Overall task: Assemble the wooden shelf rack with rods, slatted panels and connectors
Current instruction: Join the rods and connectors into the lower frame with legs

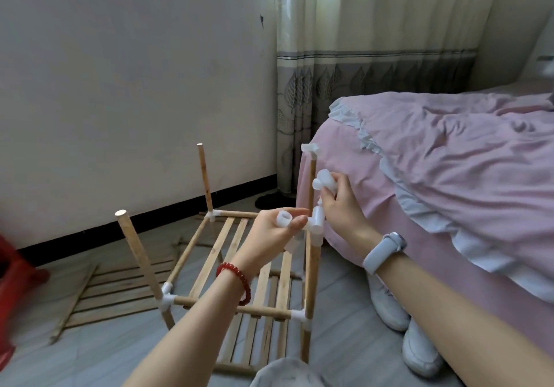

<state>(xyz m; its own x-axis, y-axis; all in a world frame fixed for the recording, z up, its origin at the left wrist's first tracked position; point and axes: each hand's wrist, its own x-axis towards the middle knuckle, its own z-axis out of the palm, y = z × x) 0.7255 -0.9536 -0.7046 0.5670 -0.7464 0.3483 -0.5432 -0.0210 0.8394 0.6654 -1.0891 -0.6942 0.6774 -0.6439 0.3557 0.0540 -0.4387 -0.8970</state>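
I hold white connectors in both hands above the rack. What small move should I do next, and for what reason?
Probably press the connector in your left hand fully down onto the near right upright. It appears to sit at that rod's top already, and the far right upright is capped, while the two left uprights are still bare. The right hand holds more connectors.

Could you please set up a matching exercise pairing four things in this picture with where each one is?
Things:
1. white connector
2. spare slatted panel
3. white shoes
4. bead bracelet

Places:
A. flat on the floor, left of the rack
B. on the left wrist
C. on the floor beside the bed
D. in the left hand's fingers

Pairs: 1-D, 2-A, 3-C, 4-B
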